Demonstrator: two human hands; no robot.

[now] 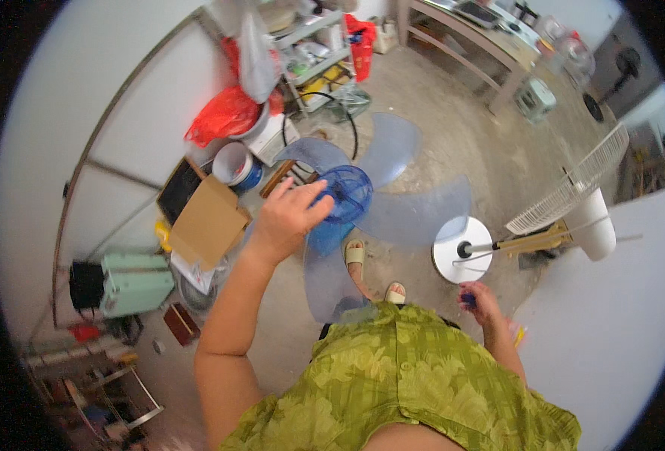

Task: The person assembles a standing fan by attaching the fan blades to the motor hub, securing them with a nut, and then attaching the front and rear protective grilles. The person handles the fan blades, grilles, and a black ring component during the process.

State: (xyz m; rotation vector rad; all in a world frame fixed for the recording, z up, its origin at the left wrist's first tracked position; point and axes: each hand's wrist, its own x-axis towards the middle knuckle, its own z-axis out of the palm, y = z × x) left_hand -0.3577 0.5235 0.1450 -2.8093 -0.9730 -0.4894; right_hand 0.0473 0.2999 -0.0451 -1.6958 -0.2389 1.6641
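In front of my body my left hand [291,216] grips a translucent blue fan blade [411,209] at its darker blue hub [347,194]. Its broad petals spread out around the hub, one of them hanging down near my shirt. Low at my right side, my right hand [483,302] is closed around a small dark blue piece, mostly hidden by the fingers. Beyond that hand stands a pedestal fan with a round white base [449,259], a white motor housing [593,225] and a white wire grille [573,184]; no blade shows on it.
To the left are a cardboard box [208,222], a white bucket [235,165] and a pale green metal case [136,284]. A loaded shelf rack [314,56] and a wooden table [471,34] stand farther off. A white surface [610,323] lies at the right.
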